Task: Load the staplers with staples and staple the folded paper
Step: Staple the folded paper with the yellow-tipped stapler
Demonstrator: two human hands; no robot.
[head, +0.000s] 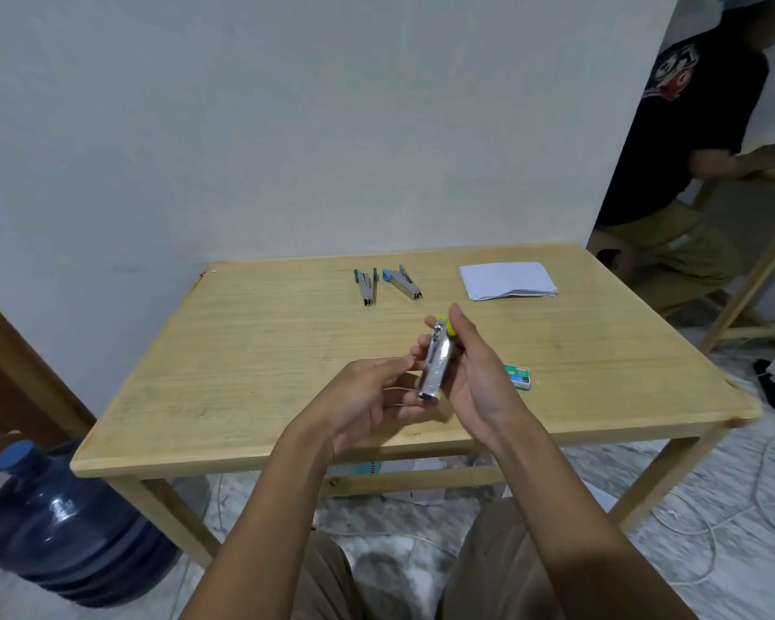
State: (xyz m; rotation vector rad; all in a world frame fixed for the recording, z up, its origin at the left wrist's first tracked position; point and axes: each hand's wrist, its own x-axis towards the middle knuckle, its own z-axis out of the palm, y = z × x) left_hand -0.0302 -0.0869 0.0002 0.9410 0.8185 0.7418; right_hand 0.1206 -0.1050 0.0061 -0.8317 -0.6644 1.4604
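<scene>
Silver stapler, yellow end, head view: centre frame, held above worktop. Right hand fingers wrapped round it. Left hand fingers curled at its lower end, can't tell if actually pinching.

Risk imo: loose hold, stapler slips or staples spill; crooked strip = jam.

Staple box half hidden behind right hand, easy to knock. Teal stapler, blue stapler, folded paper higher in frame, reach looks unblocked. Water jug lower left.
</scene>
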